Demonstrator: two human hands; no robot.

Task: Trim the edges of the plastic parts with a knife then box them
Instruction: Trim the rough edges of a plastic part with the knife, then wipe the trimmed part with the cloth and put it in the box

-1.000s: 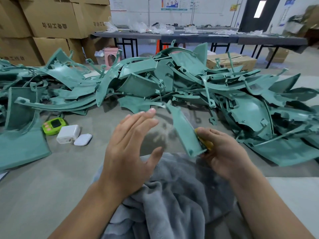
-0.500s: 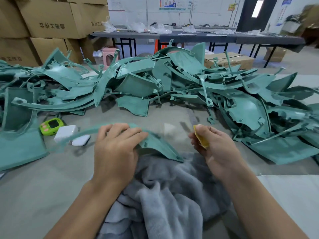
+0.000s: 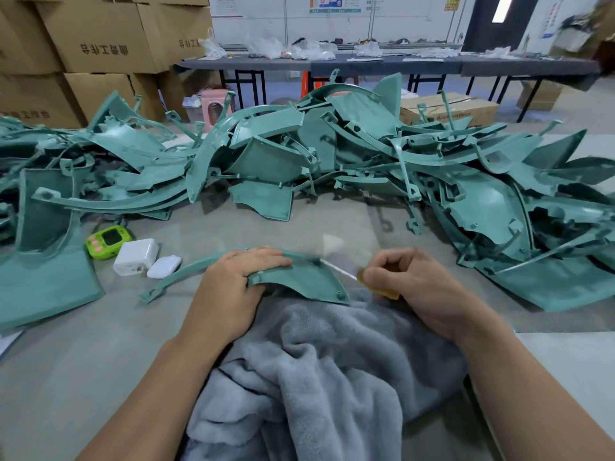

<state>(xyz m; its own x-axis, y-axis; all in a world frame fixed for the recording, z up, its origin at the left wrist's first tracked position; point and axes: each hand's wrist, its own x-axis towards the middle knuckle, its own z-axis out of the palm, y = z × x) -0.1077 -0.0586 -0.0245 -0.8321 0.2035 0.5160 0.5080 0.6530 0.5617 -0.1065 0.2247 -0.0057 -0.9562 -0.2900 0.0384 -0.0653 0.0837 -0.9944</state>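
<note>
As the left grip [image 3: 233,287] comes down on the part [image 3: 299,281], fingers lie over its far rim and the thumb tucks against the near rim, so it's clamped on the green plastic. The part sits right in front of the person. Its wide panel end rests on the far edge of the grey towel [image 3: 316,377], and its thin curved arm sweeps out left onto the worktop [image 3: 83,361]. The panel sticks out to the right of the left grip, towards the other hand.

Over there, the right grip [image 3: 409,287] is curled tight round the yellow handle of the knife [image 3: 361,280]. The blade points left, its tip at the panel's upper right corner. It's blurred, so I can't tell whether it touches.

Left of the part's arm lie a white charger [image 3: 136,256], a small white case [image 3: 164,266] just beside it, and a green timer [image 3: 108,241] behind them. Beyond it all, a big pile [image 3: 332,154] of green parts stretches across the worktop, with boxes [image 3: 100,38] stacked at the back left.
</note>
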